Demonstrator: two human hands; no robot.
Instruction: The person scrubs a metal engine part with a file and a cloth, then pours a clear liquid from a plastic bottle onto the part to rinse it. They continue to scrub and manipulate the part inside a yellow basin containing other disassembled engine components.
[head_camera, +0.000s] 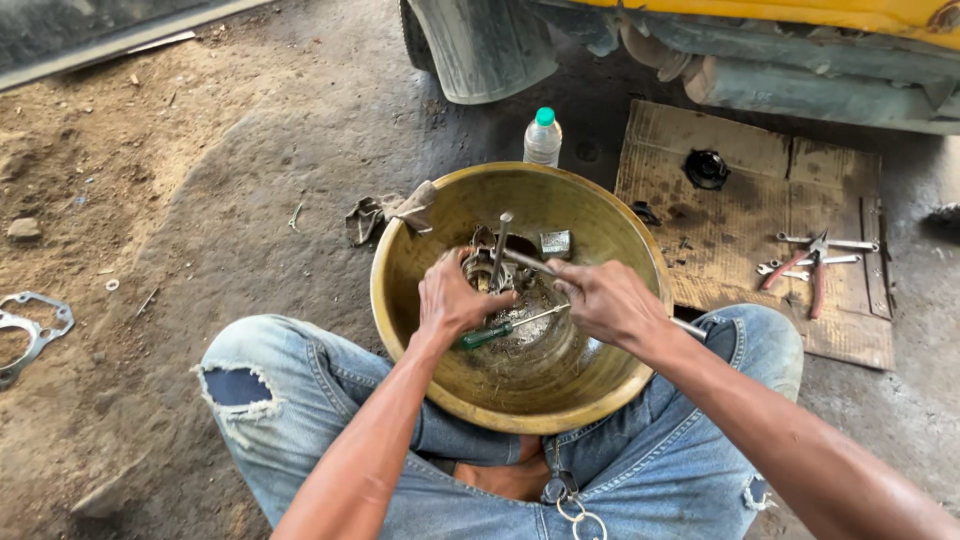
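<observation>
**Down in the basin, a part half stripped**

Crouched over a dented brass basin between the knees, the person works on a small greasy metal assembly near its back wall. The left hand is closed around that assembly; the right hand grips a slim metal rod pointed into it. By my guess the job sits midway: a green-handled screwdriver and a small square block lie loose in the basin, with gritty residue at the bottom. Pliers wait on the cardboard.
</observation>
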